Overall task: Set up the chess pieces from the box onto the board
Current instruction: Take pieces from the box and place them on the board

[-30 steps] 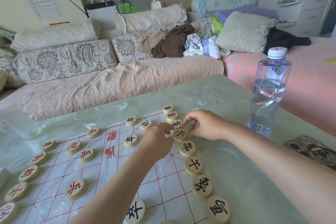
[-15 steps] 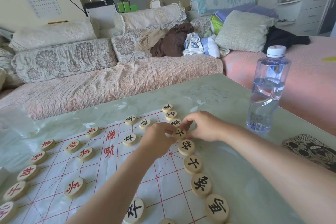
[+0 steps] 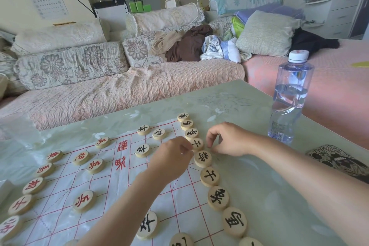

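The board (image 3: 123,195) is a white sheet with red lines, lying on a green table (image 3: 263,189). A row of black-lettered wooden discs runs down the board's right edge. Red-lettered discs (image 3: 34,185) stand along its left side. My left hand (image 3: 171,158) reaches across the board, and its curled fingertips pinch the left edge of one black disc (image 3: 197,144) in that row. My right hand (image 3: 229,140) hovers just right of the same disc with fingers loosely curled and a small gap to it. No box of pieces shows.
A water bottle (image 3: 289,98) stands on the table right of the hands. A dark patterned flat object (image 3: 339,161) lies at the right edge. A clear plastic item (image 3: 20,130) sits at the far left. A sofa (image 3: 119,94) runs behind the table.
Both hands stay at the same black disc. My right hand's fingers, which were on the disc, have drawn slightly off it to the right.
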